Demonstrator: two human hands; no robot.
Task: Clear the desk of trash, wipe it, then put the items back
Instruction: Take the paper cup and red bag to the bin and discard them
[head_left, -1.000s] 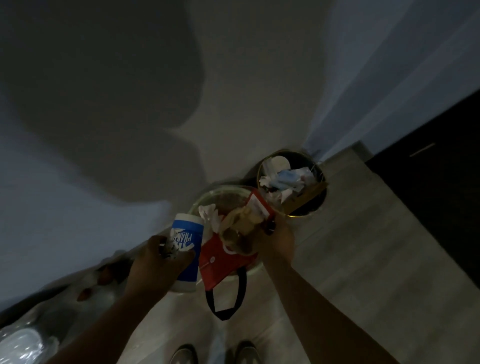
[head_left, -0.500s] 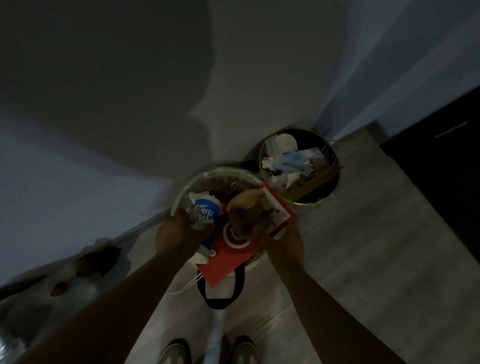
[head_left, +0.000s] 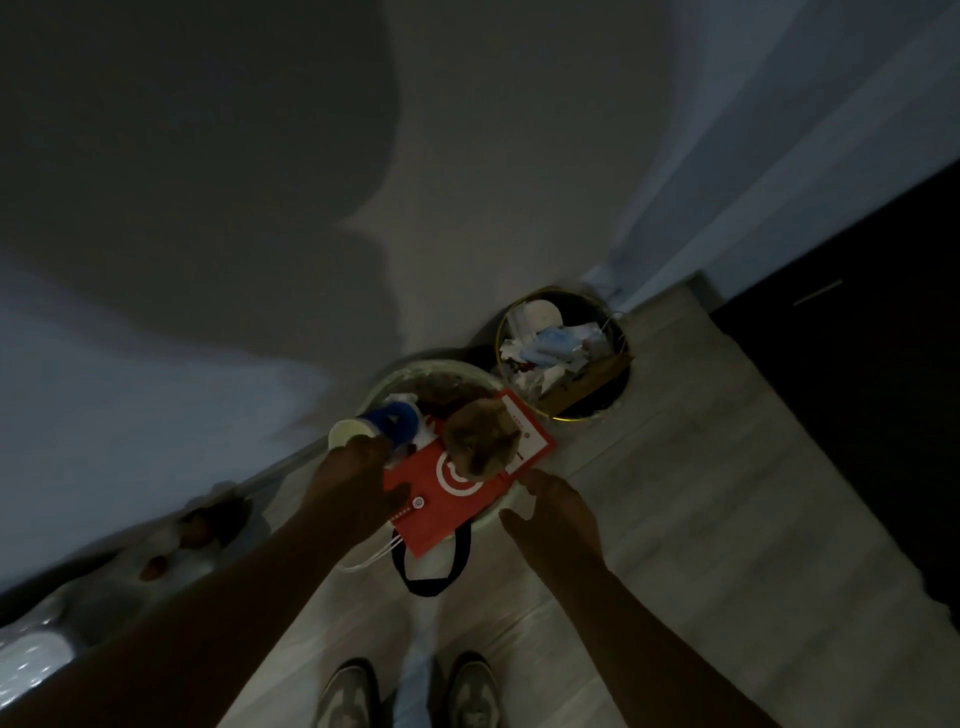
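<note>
Red bag (head_left: 434, 491), paper, printed with a white ring mark, lying flat and aslant across the mouth of the pale bin (head_left: 395, 376), one corner overhanging the near rim; judged too wide to drop in, hence laid on top. Lump (head_left: 483, 436), brown, crumpled (material unclear in this light), resting on the bag's upper half as on a shelf. Tub (head_left: 389, 422), blue with a white end, tipped on its side at the pale bin's left rim, close against the bag's left edge. Left hand (head_left: 356, 488) against the tub's near side, back of the hand toward the camera; whether the fingers clasp the tub or merely steady it cannot be told. Right hand (head_left: 556, 514) just beside the bag's right edge, fingers spread and slack, holding nothing, apparently placed to catch the pile should it slide. Strap (head_left: 431, 584), black loop, hanging below the bag. Dark bin (head_left: 566, 417), gold-rimmed, just right of the pale one, full to the brim with paper and card scraps, which likely explains the piling on its neighbour. Both bins stand on the floor (head_left: 701, 493) against the wall (head_left: 493, 182). Shoes (head_left: 349, 693), a pair, toes toward the bins. Desk not in view; trash stage judged nearly done, wiping not yet begun.
</note>
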